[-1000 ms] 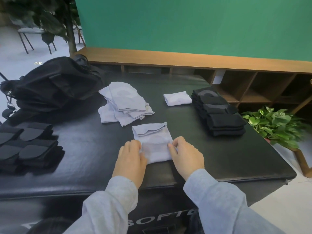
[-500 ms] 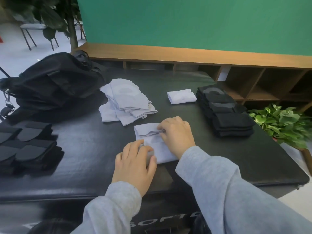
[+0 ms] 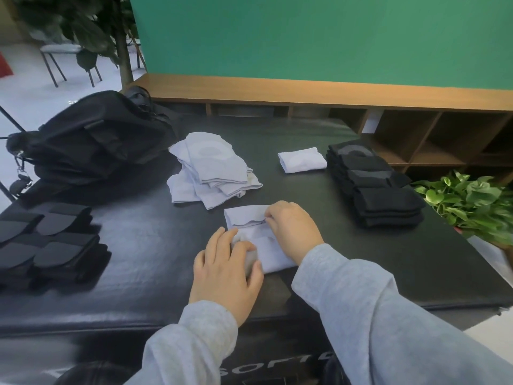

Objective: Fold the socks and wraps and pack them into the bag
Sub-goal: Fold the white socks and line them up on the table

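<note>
Black table [image 3: 155, 245] front, partial wht lettering "SOFT" [image 3: 274, 366].

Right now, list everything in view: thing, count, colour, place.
bag: one, black, table's far left.
loose sock pile: one, white, centre.
sock being folded: one, white, near centre under both hands.
folded sock: one, white, far centre.
black stack: one, right.
black wraps: count unclear, near left.
table: one, black.
plant: one, green, right.
left hand: holds sock's near end.
right hand: pinches far fold.
</note>
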A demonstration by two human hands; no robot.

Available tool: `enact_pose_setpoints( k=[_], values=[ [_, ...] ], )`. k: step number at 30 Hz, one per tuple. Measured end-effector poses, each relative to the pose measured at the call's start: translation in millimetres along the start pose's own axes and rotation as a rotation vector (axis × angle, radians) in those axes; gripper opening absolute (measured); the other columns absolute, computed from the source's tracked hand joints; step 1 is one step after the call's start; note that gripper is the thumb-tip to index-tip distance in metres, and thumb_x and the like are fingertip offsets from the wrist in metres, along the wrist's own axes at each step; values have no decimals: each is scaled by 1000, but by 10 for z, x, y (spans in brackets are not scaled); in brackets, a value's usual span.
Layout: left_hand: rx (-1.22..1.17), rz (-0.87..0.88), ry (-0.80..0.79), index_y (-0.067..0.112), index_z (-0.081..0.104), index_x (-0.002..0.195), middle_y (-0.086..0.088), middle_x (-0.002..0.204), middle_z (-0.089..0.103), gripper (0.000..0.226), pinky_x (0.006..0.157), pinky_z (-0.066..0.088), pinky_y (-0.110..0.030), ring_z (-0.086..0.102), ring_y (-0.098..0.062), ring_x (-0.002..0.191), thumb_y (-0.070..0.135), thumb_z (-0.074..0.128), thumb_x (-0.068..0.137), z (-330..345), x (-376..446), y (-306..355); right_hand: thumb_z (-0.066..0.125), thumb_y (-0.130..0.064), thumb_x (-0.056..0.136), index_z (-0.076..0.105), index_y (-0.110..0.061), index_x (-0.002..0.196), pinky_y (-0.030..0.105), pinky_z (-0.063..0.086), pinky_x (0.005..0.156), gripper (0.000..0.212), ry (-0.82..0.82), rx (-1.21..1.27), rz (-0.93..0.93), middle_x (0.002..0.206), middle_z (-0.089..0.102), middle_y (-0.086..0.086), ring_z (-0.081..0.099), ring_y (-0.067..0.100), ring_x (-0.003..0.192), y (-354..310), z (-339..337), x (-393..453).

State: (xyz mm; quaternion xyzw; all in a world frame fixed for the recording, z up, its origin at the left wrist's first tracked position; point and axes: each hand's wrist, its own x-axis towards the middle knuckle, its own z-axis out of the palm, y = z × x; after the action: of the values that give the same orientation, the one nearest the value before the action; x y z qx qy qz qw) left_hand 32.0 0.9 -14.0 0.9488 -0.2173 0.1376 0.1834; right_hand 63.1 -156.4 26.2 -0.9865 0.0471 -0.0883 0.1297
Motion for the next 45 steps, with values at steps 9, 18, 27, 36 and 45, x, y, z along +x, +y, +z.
enact_pose_setpoints(
  k=[9,18,27,36,45],
  values=[
    [-16,-19,-103,27,48,119,4,154,19,61,112,14,-42,0,-11,142,51,11,77,-27,14,22,46,-14,94,62,-9,105,32,41,87,20,-8,35,-22,109,59,7,51,23,103,61,-50,-141],
    [74,-38,-304,31,14,142,13,156,-5,49,115,-3,-42,-10,-8,143,43,13,95,-161,54,68,50,-20,92,61,-14,113,32,38,92,24,129,79,-42,118,58,-1,47,21,112,46,-46,-348],
    [-10,-56,-281,32,20,139,14,156,0,45,117,-3,-41,-10,-6,142,41,22,95,-189,53,82,52,-31,91,53,-28,102,29,43,81,11,194,343,295,79,50,-14,46,11,86,113,50,-763],
    [-122,-91,-217,32,34,128,17,154,12,35,117,0,-34,-3,-4,142,41,28,95,-162,47,52,47,-15,75,66,-23,81,28,41,61,21,401,37,-55,84,59,-6,44,17,79,-26,174,-904],
    [-198,3,-167,35,45,95,18,115,50,22,107,19,-32,26,-6,135,39,24,89,-110,255,-132,39,-31,82,59,-35,103,21,23,83,29,127,108,-42,104,52,-21,40,6,102,-110,160,-945]
  ],
)
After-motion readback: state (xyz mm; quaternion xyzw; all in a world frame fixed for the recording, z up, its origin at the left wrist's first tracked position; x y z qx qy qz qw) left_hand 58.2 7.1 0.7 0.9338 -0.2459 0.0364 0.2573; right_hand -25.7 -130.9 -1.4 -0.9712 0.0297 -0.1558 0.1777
